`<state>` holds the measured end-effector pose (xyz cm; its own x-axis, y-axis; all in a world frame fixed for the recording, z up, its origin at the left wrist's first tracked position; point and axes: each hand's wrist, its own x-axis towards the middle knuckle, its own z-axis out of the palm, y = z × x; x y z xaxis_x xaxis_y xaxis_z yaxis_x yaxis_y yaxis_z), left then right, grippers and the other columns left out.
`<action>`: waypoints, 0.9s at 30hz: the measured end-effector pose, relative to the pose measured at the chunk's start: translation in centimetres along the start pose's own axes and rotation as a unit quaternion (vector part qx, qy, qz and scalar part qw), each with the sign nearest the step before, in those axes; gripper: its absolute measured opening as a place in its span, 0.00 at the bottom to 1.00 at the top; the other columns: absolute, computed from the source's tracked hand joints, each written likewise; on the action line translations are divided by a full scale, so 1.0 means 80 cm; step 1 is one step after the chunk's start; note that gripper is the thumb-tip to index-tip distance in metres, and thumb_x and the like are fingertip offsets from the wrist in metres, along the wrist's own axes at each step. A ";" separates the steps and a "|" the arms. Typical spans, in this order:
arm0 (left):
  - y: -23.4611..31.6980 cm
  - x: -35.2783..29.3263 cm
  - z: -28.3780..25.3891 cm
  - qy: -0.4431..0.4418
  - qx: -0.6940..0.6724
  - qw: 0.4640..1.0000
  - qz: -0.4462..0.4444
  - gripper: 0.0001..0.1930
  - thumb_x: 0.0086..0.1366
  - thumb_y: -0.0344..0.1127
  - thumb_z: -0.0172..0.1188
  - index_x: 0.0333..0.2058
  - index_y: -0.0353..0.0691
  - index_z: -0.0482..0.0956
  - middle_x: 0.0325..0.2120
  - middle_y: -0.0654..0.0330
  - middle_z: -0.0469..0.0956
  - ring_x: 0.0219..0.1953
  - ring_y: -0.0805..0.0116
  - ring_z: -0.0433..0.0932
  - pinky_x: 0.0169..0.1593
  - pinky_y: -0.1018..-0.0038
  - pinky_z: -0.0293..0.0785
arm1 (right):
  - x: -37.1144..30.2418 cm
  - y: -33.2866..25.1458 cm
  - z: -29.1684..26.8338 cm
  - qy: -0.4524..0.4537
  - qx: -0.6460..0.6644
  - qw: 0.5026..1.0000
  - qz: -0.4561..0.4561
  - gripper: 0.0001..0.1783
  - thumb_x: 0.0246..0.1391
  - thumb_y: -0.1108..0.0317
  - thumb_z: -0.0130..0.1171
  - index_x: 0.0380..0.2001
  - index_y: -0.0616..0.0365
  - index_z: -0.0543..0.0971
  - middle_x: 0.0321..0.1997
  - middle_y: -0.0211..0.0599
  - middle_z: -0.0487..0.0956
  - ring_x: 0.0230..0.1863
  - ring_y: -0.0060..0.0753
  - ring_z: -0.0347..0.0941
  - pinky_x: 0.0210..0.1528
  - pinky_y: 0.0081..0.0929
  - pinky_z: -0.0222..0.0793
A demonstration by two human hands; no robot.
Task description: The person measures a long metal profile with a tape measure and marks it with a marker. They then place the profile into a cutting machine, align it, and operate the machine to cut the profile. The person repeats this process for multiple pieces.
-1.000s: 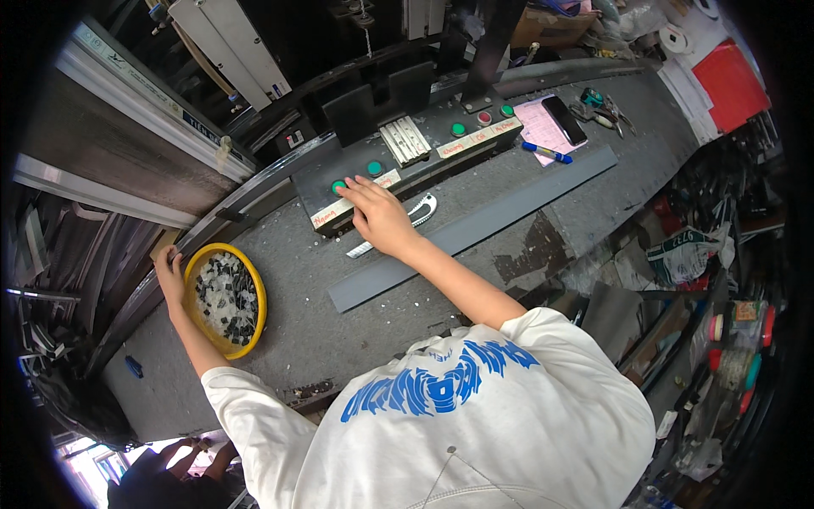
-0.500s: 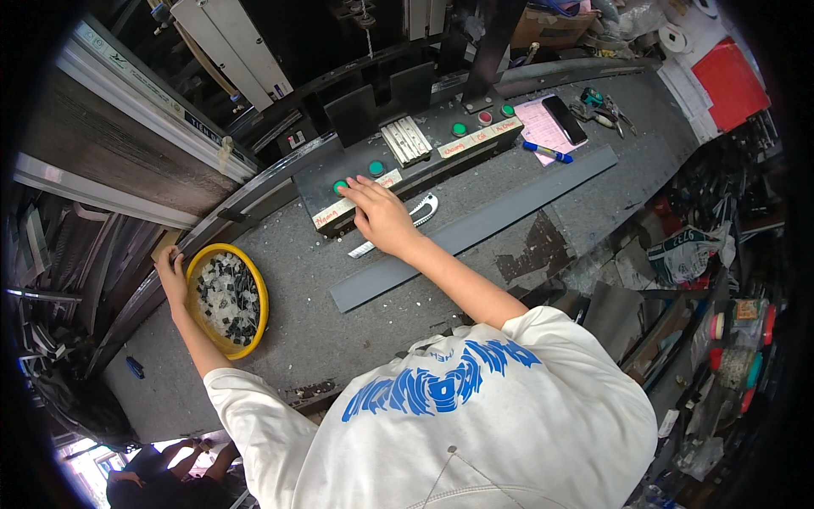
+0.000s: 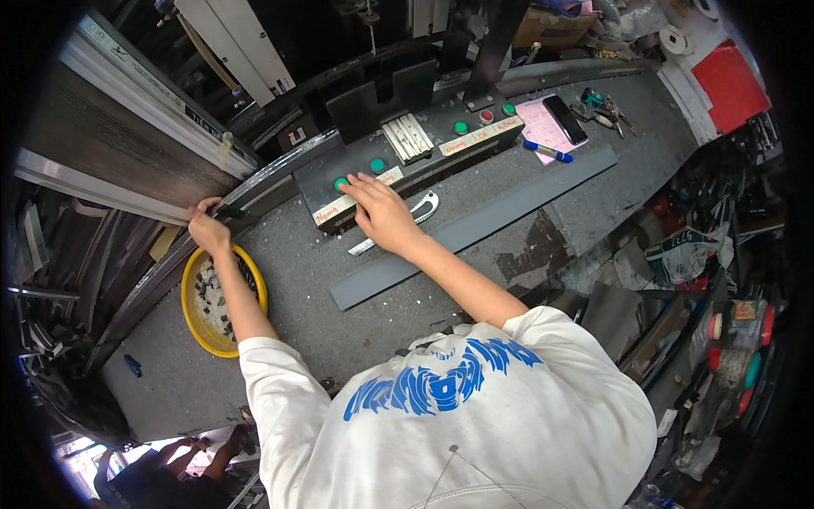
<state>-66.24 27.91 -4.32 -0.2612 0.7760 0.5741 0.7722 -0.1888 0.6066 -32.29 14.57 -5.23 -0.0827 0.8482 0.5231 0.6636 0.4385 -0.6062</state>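
My right hand (image 3: 383, 212) lies over the front of a dark control box (image 3: 407, 178), fingers stretched out. Its fingertips are at a green button (image 3: 341, 184), touching or just beside it; a second green button (image 3: 377, 166) is a little farther right. Partly under the wrist lies a white-handled utility knife (image 3: 424, 206). At the far left my left hand (image 3: 209, 229) has its fingers curled round the end of a long white profile (image 3: 110, 193). Below that forearm stands a yellow basin (image 3: 188, 310) of small black and clear pieces, partly covered by the arm.
A long grey flat strip (image 3: 475, 229) lies slantwise across the bench. Toward the right are a blue marker (image 3: 548, 152), a phone (image 3: 565, 120) on pink paper and several hand tools (image 3: 604, 110). A metal rail (image 3: 271, 182) edges the bench. Another person (image 3: 165, 475) sits lower left.
My left hand has moved up and right from beside the basin to the white profile's end, its forearm now crossing the basin. My right hand stays nearly still at the button.
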 end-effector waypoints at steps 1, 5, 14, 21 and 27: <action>0.006 -0.001 0.008 0.012 0.004 1.000 0.018 0.43 0.76 0.57 0.20 0.25 0.41 0.86 0.20 0.54 0.82 0.28 0.50 0.80 0.43 0.65 0.73 | 0.000 0.000 0.000 0.003 0.001 1.000 -0.002 0.24 0.54 0.77 0.53 0.56 0.58 0.75 0.60 0.48 0.75 0.65 0.51 0.66 0.67 0.44 0.62; 0.007 0.000 0.022 0.043 0.077 0.996 -0.002 0.45 0.75 0.59 0.18 0.27 0.41 0.87 0.21 0.53 0.82 0.27 0.53 0.79 0.41 0.66 0.73 | -0.001 0.001 0.003 0.008 0.003 1.000 -0.001 0.24 0.54 0.77 0.53 0.56 0.58 0.75 0.60 0.48 0.75 0.65 0.51 0.66 0.66 0.44 0.62; 0.019 -0.012 0.000 -0.076 0.042 0.994 0.070 0.17 0.64 0.55 0.59 0.35 0.48 0.86 0.37 0.63 0.83 0.46 0.63 0.76 0.60 0.63 0.55 | 0.000 0.000 0.002 0.008 0.001 1.000 -0.001 0.23 0.54 0.77 0.53 0.55 0.58 0.75 0.60 0.48 0.75 0.65 0.52 0.66 0.66 0.44 0.62; 0.037 -0.016 -0.004 -0.098 0.156 0.980 0.079 0.22 0.48 0.58 0.73 0.37 0.50 0.86 0.36 0.65 0.83 0.46 0.63 0.76 0.60 0.63 0.55 | -0.001 0.001 0.005 0.013 -0.005 1.000 -0.002 0.23 0.54 0.76 0.54 0.56 0.58 0.75 0.60 0.48 0.75 0.65 0.51 0.66 0.66 0.44 0.63; 0.034 -0.018 -0.001 -0.098 0.136 0.982 0.083 0.21 0.48 0.56 0.73 0.37 0.50 0.86 0.36 0.64 0.84 0.46 0.64 0.76 0.60 0.62 0.55 | -0.001 0.000 0.004 0.006 -0.007 1.000 0.001 0.23 0.55 0.76 0.54 0.56 0.58 0.75 0.61 0.47 0.75 0.66 0.51 0.66 0.66 0.43 0.62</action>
<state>-63.83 26.25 -3.46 -0.0221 0.8538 0.5201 0.9282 -0.1757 0.3278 -32.50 14.59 -5.49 -0.0721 0.8452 0.5295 0.6737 0.4328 -0.5990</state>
